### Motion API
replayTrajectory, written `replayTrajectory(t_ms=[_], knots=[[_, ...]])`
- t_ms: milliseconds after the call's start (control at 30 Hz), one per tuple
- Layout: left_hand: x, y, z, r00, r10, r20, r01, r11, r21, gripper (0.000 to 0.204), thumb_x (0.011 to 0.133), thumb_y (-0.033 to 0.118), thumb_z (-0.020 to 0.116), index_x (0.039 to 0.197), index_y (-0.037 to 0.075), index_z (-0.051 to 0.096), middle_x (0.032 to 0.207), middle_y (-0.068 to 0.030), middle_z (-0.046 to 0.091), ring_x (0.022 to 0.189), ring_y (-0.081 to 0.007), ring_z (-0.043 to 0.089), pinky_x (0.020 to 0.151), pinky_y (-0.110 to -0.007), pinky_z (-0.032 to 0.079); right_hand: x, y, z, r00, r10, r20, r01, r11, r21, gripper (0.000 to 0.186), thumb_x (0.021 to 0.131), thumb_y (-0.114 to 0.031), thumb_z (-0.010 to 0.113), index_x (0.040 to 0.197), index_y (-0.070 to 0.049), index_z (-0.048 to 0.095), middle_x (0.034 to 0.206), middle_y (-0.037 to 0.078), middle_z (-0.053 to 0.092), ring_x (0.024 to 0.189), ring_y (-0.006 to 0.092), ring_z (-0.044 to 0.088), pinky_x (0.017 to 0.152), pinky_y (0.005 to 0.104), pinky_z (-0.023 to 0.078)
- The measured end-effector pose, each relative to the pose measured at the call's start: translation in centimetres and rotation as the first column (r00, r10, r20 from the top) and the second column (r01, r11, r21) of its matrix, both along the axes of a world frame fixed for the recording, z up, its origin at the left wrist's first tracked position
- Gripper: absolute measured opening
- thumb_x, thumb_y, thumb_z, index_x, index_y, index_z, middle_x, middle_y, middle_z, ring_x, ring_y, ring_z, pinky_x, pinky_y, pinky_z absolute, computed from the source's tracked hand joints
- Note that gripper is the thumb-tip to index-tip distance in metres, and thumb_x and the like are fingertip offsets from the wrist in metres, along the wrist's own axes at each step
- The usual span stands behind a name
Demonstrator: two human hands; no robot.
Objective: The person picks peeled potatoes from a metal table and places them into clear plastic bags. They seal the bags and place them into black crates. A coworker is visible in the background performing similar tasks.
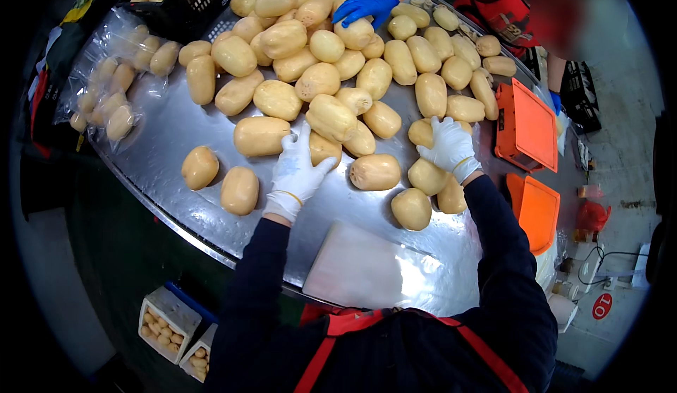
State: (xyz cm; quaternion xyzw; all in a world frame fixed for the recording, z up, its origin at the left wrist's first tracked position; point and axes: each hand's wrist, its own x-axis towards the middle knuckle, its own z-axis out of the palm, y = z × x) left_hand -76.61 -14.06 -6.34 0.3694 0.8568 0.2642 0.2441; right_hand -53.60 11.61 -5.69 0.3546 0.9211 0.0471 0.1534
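Pale yellow lotus root segments lie heaped on a steel table. My left hand (296,171), in a white glove, has its fingers spread, with thumb and fingers either side of a lotus root (324,149), touching it. To that hand's left lie two loose segments, a lotus root (240,190) and a shorter one (200,167). Also white-gloved, my right hand (449,146) rests open over the group at the right. Its thumb is apart from its fingers, between one lotus root (421,133) and another (427,176). My right palm's underside is hidden.
Across the steel table (169,174), a co-worker's blue-gloved hand (366,8) touches the heap. Bagged lotus roots (121,79) lie left, near a black crate (204,1). Orange boxes (529,126) stand right. A white board (352,266) lies before me; white bins (169,322) stand below.
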Motion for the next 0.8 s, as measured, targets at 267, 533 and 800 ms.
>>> replayTrajectory(t_ms=[267,533,800], knots=[[0.3,1.7,-3.4,0.996,0.072,0.052,-0.082,0.969,0.231,0.102,0.061,0.031,0.094,0.147,0.004,0.045,0.134,-0.0215,0.056,0.124,-0.0384,0.058,0.107,-0.045,0.048,5.6,-0.7,-0.9,0.691,-0.471,-0.549,0.025,0.774,-0.632,0.065,0.088,-0.056,0.070,0.124,-0.002,0.066,0.094,0.012,0.069,0.086,0.0215,0.067,0.070,0.0369,0.054],[5.2,-4.2,-2.3,0.316,0.048,0.948,-0.640,0.748,0.176,0.071,0.089,0.051,0.077,0.143,0.013,0.052,0.133,-0.0165,0.060,0.110,-0.0339,0.066,0.085,-0.042,0.062,18.1,-10.3,4.0,0.118,-0.972,-0.201,-0.193,0.176,-0.965,0.057,0.097,-0.048,0.063,0.133,-0.003,0.061,0.098,0.004,0.069,0.069,0.0099,0.062,0.052,0.0214,0.042],[13.9,-5.5,2.7,-0.490,-0.461,0.740,-0.563,0.815,0.136,0.081,0.096,0.073,0.049,0.151,0.013,0.043,0.137,-0.0292,0.055,0.099,-0.0407,0.068,0.076,-0.042,0.065,30.0,-14.4,-4.6,0.600,-0.537,-0.593,0.333,0.842,-0.425,0.080,0.081,-0.046,0.078,0.146,-0.009,0.052,0.133,0.025,0.060,0.114,0.0382,0.062,0.100,0.0455,0.050]])
